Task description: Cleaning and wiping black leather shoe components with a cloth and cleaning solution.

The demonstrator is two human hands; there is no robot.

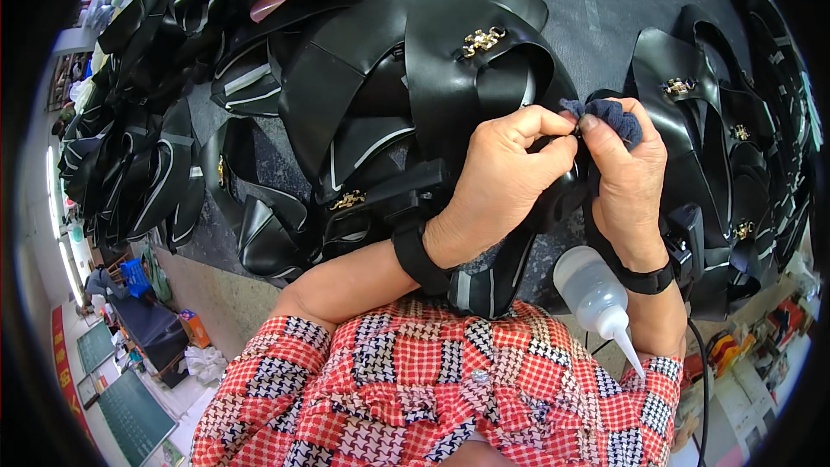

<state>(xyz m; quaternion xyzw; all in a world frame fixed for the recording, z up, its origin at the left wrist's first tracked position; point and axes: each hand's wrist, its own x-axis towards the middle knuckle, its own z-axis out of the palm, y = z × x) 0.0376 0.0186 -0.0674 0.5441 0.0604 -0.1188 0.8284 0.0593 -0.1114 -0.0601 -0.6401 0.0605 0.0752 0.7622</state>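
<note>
My left hand is closed, its thumb and forefinger pinched together at a small dark spot beside my right thumb. What lies between those fingertips is too small to make out. My right hand grips a bunched dark blue cloth, the thumb pressed close to the left fingertips. Beneath both hands hangs a black leather piece, mostly hidden. Just beyond the left hand lies a large black leather shoe upper with a gold metal ornament. By my right forearm is a translucent squeeze bottle, its thin nozzle pointing toward me.
Heaps of black leather uppers fill the dark table on the left. More uppers with gold ornaments lie at the right. Off the table's left are a dark bench and a blue basket. A black cable hangs at right.
</note>
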